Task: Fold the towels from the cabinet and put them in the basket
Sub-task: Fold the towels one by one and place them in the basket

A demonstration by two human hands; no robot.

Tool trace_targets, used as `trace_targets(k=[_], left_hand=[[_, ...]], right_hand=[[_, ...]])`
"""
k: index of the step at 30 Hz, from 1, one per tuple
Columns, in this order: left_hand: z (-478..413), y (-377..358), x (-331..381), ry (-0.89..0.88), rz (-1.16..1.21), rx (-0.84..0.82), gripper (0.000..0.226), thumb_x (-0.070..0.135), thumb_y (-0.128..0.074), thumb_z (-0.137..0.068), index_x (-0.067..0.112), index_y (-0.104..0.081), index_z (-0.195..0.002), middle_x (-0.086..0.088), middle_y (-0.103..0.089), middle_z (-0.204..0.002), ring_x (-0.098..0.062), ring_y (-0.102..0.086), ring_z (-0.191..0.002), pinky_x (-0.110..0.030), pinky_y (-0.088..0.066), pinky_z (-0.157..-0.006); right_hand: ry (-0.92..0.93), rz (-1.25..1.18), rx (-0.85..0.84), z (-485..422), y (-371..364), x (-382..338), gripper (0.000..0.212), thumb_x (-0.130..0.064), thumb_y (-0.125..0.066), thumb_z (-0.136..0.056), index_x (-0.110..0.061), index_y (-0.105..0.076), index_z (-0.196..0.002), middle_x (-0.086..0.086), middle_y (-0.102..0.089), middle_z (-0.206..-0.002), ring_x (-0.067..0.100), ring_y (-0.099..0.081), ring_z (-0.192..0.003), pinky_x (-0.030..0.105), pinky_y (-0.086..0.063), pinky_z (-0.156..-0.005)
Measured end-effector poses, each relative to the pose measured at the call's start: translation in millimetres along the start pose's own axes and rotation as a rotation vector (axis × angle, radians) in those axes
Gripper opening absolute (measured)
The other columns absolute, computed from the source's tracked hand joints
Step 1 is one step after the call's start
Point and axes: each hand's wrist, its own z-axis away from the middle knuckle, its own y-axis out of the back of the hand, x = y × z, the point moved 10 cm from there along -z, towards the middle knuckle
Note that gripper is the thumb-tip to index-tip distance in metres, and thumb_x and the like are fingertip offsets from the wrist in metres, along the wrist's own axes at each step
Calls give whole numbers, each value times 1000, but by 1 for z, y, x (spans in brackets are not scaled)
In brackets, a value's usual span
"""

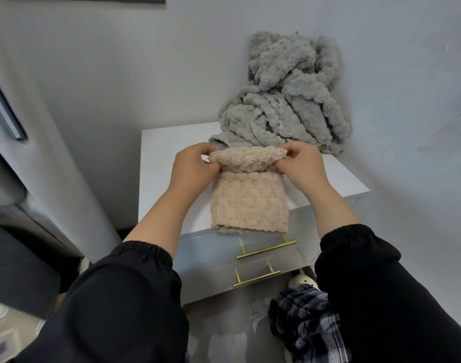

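Beige towel (247, 203), fluffy and folded into a narrow strip, lies flat on the white tabletop (166, 158) of a drawer cabinet (297, 226), directly in front of the person. Its long axis runs from far to near, away from the wall (145, 74) and toward the viewer. Its near end reaches the front edge of the tabletop and hangs slightly over the top drawer. The far end is turned over on itself into a thick roll that lies crosswise, left to right.

The roll sits between the two hands. The left hand (191, 169) pinches the roll's left end, with curled fingers over the top and the thumb at the near side. The right hand (300, 166) grips the roll's right end in the same way. Both hands are at the towel's far end, and the rest of the strip stretches back toward the person between the forearms, which wear black sleeves (135, 297).

Behind the hands and to the right, a loose heap of grey towels (284, 100) rests on the far corner of the tabletop against the wall, just beyond the beige roll. Two gold bar handles (266, 248) cross the drawer fronts below. A dark plaid cloth (308, 323) shows at lower right.
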Motion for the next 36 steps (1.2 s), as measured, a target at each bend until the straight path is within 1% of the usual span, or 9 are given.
trace_targets(k=[3, 8, 12, 19, 23, 27, 30, 33, 36], left_hand=[[3, -2, 1, -23, -45, -32, 16, 9, -62, -83, 22, -67, -90, 14, -62, -91, -1, -59, -68, -19, -43, -67], [5, -9, 2, -85, -189, -148, 11, 15, -62, -82, 22, -66, -90, 7, -65, -99, -11, -60, -82, -28, -47, -77], [10, -18, 1, -105, -191, -248, 12, 31, -65, -83, 21, -67, -89, 7, -62, -108, -11, -57, -96, -33, -46, -87], [7, -20, -4, -50, -134, -227, 25, 31, -57, -94, 12, -74, -95, 1, -67, -113, -17, -56, -110, -33, -42, -95], [10, -31, -13, 29, -165, -270, 14, 27, -63, -90, 14, -63, -84, -4, -66, -106, -21, -55, -108, -29, -39, -81], [11, -35, -17, 66, -141, -305, 19, 26, -65, -89, 12, -54, -93, -6, -62, -105, -24, -54, -104, -33, -40, -78], [10, -35, -17, 67, -126, -327, 28, 25, -68, -87, 13, -49, -103, -4, -55, -104, -23, -52, -100, -29, -37, -74], [11, -37, -15, 69, -119, -365, 45, 24, -69, -86, 17, -48, -125, -1, -50, -109, -17, -50, -100, -25, -35, -82], [9, -40, -16, 63, -137, -381, 37, 21, -71, -84, 13, -59, -118, -3, -59, -109, -19, -54, -98, -27, -39, -80]], right_hand=[[62, 158, -22, 6, -1, -8, 28, 7, -64, -75, -21, -65, -75, -1, -66, -83, 15, -61, -81, 19, -50, -67], [126, 409, -96, 19, -1, -19, 25, 3, -59, -80, -18, -65, -89, -7, -55, -81, 4, -45, -63, 25, -36, -60], [73, 498, -180, 21, -5, -5, 28, -2, -61, -82, -18, -67, -105, 5, -59, -84, 16, -51, -69, 26, -39, -61], [59, 482, -295, 25, -15, 5, 25, -44, -57, -90, -19, -63, -87, -4, -60, -96, 16, -55, -93, 28, -36, -71], [33, 435, -269, 23, -17, 9, 15, -29, -60, -91, -18, -63, -82, -2, -64, -95, 14, -56, -93, 23, -37, -67], [-38, 348, -307, 24, -20, 14, 9, -17, -63, -89, -13, -56, -93, -2, -58, -89, 10, -57, -70, 9, -44, -53], [-55, 307, -330, 24, -20, 14, 32, -12, -68, -85, -17, -52, -112, 2, -52, -109, 14, -55, -83, 22, -51, -67], [-72, 275, -376, 23, -24, 14, 61, -8, -72, -81, -19, -45, -134, -3, -51, -108, 9, -53, -87, 16, -42, -67], [-83, 292, -399, 19, -26, 17, 62, -7, -77, -75, -13, -53, -132, 2, -59, -118, 19, -58, -104, 32, -48, -91]])
